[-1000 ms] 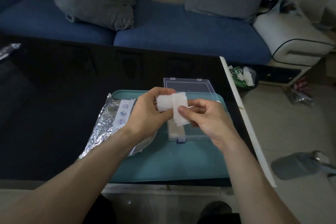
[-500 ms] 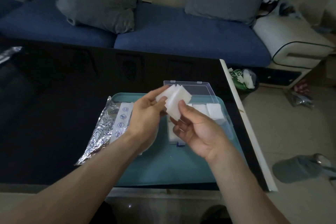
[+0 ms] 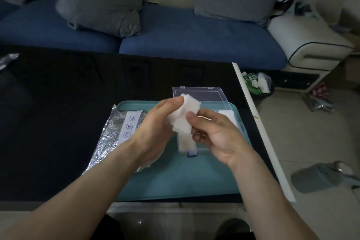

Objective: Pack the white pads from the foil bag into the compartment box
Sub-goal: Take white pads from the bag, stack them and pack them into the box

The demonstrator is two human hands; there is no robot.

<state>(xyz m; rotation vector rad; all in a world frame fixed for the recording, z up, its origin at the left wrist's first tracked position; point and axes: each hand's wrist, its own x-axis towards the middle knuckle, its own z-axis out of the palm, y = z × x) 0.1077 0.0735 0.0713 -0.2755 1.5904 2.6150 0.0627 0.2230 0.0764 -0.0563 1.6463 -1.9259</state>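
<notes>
Holding a small stack of white square fibrous pads (image 3: 184,116) above the clear plastic compartment box (image 3: 196,115), over the near-left compartment. Left hand (image 3: 155,122) pinching the far-left side of the stack, thumb tip on top, fingers curled under. Right hand (image 3: 214,132) pinching the near-right edge between thumb and forefinger, remaining fingers loosely curled and holding nothing else. Both grips closed lightly on the pads, none spread wide.

Judging the step in hand: peeling a single pad off the stack for the box. Doing it well likely means sliding the right thumb sideways to shear one layer free, not pulling straight out, and keeping the left grip firm enough to hold the rest square. Lowering flat into a free compartment, edges aligned with the dividers.

Sitting on the teal plastic tray (image 3: 175,181) on the black glossy counter (image 3: 58,103): the box, lid open and lying flat on the far side, white pads already showing in the right compartment; the crinkled silver foil bag (image 3: 109,138) lying at the left, partly under the left wrist.
</notes>
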